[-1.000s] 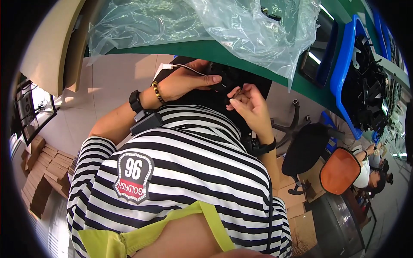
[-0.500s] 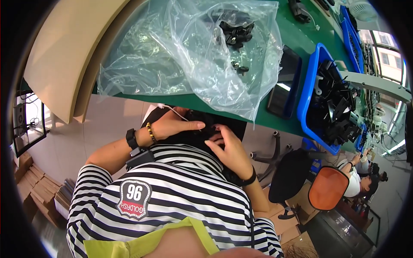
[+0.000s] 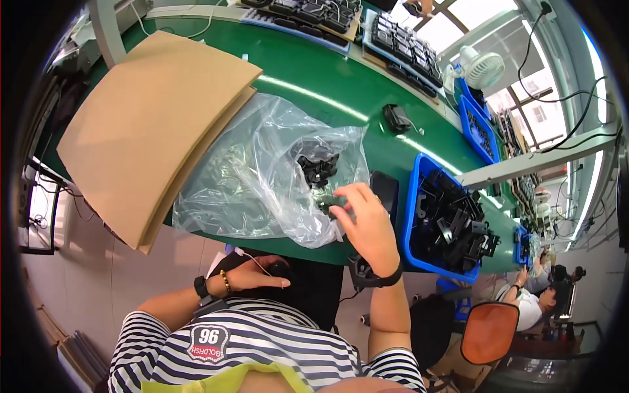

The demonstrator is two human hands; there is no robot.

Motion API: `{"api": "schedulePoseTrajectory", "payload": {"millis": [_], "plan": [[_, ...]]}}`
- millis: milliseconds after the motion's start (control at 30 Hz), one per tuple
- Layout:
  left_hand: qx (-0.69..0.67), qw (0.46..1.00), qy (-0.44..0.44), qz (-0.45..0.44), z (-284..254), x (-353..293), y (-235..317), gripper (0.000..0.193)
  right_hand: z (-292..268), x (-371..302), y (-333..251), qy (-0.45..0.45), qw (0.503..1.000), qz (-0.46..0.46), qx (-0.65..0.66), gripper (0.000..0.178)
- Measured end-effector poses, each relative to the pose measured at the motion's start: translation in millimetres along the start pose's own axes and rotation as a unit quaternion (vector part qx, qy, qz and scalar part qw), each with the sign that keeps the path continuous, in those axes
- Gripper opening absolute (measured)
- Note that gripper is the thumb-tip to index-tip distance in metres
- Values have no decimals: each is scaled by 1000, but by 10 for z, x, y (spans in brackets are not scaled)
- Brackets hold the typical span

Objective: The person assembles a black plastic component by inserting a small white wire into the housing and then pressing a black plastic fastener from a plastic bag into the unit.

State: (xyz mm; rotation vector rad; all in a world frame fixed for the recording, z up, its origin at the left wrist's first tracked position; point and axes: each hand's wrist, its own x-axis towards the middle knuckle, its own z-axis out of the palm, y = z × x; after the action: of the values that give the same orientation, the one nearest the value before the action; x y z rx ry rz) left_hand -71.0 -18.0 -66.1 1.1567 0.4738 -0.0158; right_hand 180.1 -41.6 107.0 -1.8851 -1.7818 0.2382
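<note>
Down at my lap, my left hand (image 3: 254,275) is closed around a dark rounded part (image 3: 280,269), with a thin white cable (image 3: 252,257) running over it. Much of that part blends into the black cloth behind. My right hand (image 3: 367,219) is stretched over the table edge above a clear plastic bag (image 3: 262,190). Its thumb and forefinger are apart, their tips beside a small black piece (image 3: 324,206) on the bag. Farther up the bag lies a cluster of black plastic parts (image 3: 318,169).
Stacked cardboard sheets (image 3: 151,124) cover the table's left side. Right of the bag are a dark flat device (image 3: 385,188) and a blue bin (image 3: 407,245) of black brackets. A black part with a cable (image 3: 397,118) lies farther back, near a white fan (image 3: 481,67).
My right hand has left my lap and moved up and forward over the bag. The left hand stays low with the dark part. The view has tilted up, showing more table.
</note>
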Motion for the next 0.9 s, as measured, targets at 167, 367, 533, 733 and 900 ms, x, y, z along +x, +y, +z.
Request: {"api": "schedulePoseTrajectory", "payload": {"millis": [167, 367, 533, 733, 900], "plan": [[12, 999, -11, -32, -25, -15, 55, 57, 114, 18, 14, -27, 996, -40, -76, 22], [39, 998, -27, -27, -36, 25, 141, 55, 86, 99, -105, -15, 1000, -1, -18, 24], [34, 999, -31, -28, -37, 33, 137, 55, 169, 215, -174, -45, 997, -60, 23, 27], [36, 998, -31, -31, -15, 5, 134, 56, 175, 158, -110, -51, 995, -83, 1, 30], [42, 998, -28, -27, 1, 1, 153, 56, 132, 85, -172, -7, 999, -46, 18, 31]]}}
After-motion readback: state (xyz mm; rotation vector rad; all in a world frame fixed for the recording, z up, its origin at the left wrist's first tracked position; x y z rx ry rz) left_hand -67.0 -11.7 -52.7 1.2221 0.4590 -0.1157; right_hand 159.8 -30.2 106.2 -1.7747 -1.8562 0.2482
